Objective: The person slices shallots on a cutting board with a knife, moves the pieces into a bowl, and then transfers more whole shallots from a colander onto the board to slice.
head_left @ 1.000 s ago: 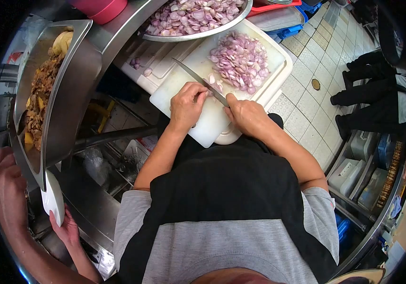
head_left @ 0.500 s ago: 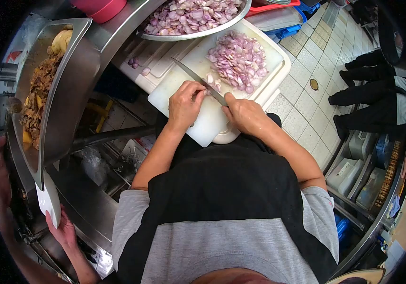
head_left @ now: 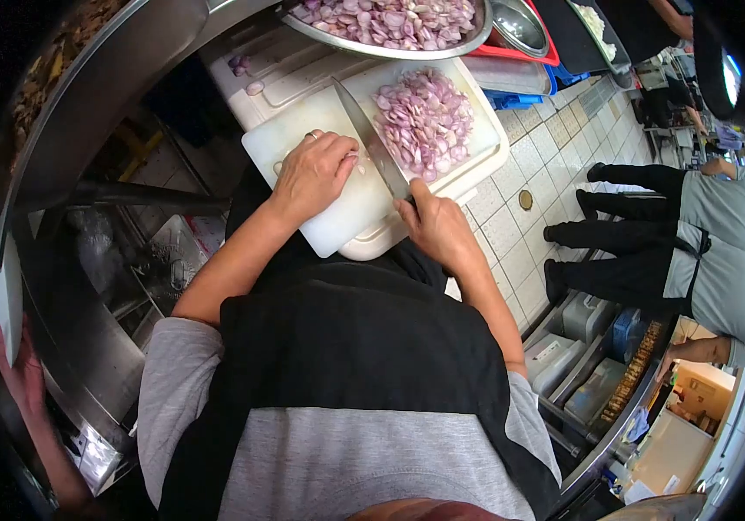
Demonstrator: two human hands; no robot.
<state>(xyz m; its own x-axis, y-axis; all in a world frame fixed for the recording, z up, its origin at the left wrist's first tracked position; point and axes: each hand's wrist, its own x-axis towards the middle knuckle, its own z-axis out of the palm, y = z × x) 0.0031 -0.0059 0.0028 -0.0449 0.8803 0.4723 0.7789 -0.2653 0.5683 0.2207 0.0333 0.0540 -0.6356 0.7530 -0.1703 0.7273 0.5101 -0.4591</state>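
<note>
My right hand (head_left: pixel 442 227) is closed round the handle of a knife (head_left: pixel 372 139), its blade slanting up and left over a white cutting board (head_left: pixel 337 227). To the left of the blade, my left hand (head_left: pixel 316 176) rests on the board with fingers curled together. A small pale piece shows by its fingertips, but what they hold is mostly hidden. Right of the blade lies a heap of sliced shallots (head_left: pixel 424 122). Beneath the board is a white plastic lid or container (head_left: pixel 487 165).
A metal bowl (head_left: pixel 329 33) full of sliced shallots stands beyond the board. A few small shallots (head_left: pixel 255 89) lie at the upper left. A steel pan (head_left: pixel 86 95) of brown food is at left, near another person's hand (head_left: pixel 20 365) holding a white dish (head_left: pixel 6 300). People stand at right.
My view has turned, so the surroundings appear shifted left. The knife has moved away from my left fingers toward the sliced heap. My left hand now lies flatter on the board.
</note>
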